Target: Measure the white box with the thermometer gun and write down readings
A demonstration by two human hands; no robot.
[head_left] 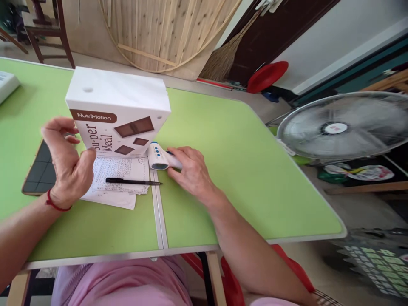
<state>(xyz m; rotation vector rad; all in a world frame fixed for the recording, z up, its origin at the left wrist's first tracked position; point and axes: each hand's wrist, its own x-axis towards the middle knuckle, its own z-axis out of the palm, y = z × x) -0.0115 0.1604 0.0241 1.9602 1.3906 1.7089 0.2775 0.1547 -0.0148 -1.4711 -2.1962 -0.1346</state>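
My left hand (68,159) grips the left edge of a white NutriMotion box (117,97), its thumb on the printed front and its fingers curled by the side. The box is upright over handwritten papers (111,199); whether its base touches them I cannot tell. My right hand (191,170) is closed around the handle of a white infrared thermometer (158,156), low over the green table (216,127) beside the box. Across the papers lies a black pen (132,182). A dark tablet-like device (38,170) sits partly behind my left wrist.
At the far left edge of the table is part of a white object (8,83). A large fan (344,126) stands off the table's right side. Beyond the far edge are a broom (223,57), a red basin (267,76) and a wooden chair (47,32).
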